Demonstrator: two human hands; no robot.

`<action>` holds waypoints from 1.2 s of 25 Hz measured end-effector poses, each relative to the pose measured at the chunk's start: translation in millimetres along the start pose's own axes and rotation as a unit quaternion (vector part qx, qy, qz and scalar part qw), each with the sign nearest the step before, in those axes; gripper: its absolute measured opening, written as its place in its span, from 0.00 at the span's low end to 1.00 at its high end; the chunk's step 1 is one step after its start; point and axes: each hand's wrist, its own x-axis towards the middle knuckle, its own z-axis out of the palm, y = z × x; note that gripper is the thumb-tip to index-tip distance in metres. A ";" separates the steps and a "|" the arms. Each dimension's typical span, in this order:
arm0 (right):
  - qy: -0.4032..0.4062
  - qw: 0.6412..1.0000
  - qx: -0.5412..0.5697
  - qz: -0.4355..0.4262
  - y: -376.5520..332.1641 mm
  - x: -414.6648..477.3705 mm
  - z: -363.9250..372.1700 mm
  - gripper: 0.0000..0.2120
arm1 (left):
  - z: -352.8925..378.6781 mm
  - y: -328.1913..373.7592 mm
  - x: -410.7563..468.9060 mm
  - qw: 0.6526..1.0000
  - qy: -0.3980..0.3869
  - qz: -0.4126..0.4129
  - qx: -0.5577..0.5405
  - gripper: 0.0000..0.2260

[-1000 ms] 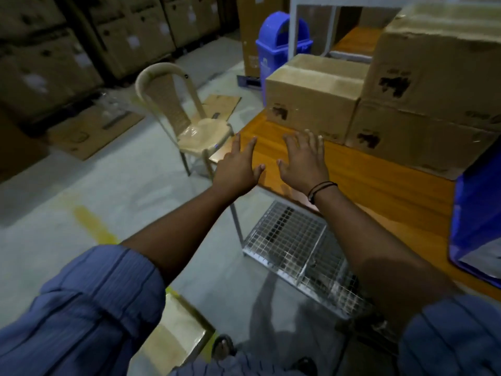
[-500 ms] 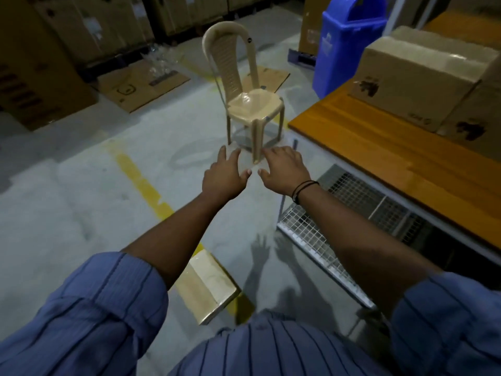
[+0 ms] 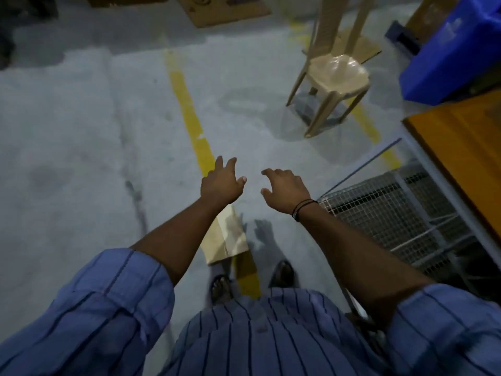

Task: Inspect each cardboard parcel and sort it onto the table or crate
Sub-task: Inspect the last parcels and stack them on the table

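- Cardboard parcel [image 3: 227,237] is lying flat on the concrete floor, across a yellow line [image 3: 189,109], and neither hand is touching it.
- I am seeing the left hand [image 3: 221,183] hovering above the floor with its fingers spread and mostly straight, gripping nothing; its forearm is crossing over the parcel's left corner in the head view.
- I am seeing the right hand [image 3: 284,189] hovering near the left one with a gap between them. Its fingers are drooping loosely and gripping nothing, and a dark band [image 3: 303,208] is circling the wrist.
- Shadows of both hands are falling on the floor just right of the parcel.
- Two feet, the left one [image 3: 221,287] in a sandal, are standing just below the parcel in the view, either side of the yellow line.
- To the right, a wire crate [image 3: 385,213] is sitting low beside the orange table [image 3: 466,147], well apart from the parcel.
- Farther out, a beige plastic chair [image 3: 336,77] is standing on the floor, with a blue bin [image 3: 455,50] beyond the table's end.
- Flattened cardboard [image 3: 225,6] is lying along the top edge.
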 end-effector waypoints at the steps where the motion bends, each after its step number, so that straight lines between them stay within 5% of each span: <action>1: -0.020 1.000 0.001 -0.008 -2.3 4.9 11.8 0.27 | 8.7 -12.5 -2.4 1.000 -0.013 -0.028 -0.007 0.31; 15: -0.158 0.981 0.034 -0.106 18.1 103.6 173.5 0.28 | 158.4 -85.4 14.1 0.964 -0.082 -0.252 0.013 0.28; 22: -0.186 0.979 0.063 -0.056 58.2 172.3 318.9 0.36 | 292.4 -161.8 77.5 0.960 -0.087 -0.265 0.009 0.30; 30: -0.188 0.980 0.064 0.003 61.8 255.4 519.3 0.49 | 443.2 -287.4 158.7 0.940 -0.088 -0.329 -0.010 0.45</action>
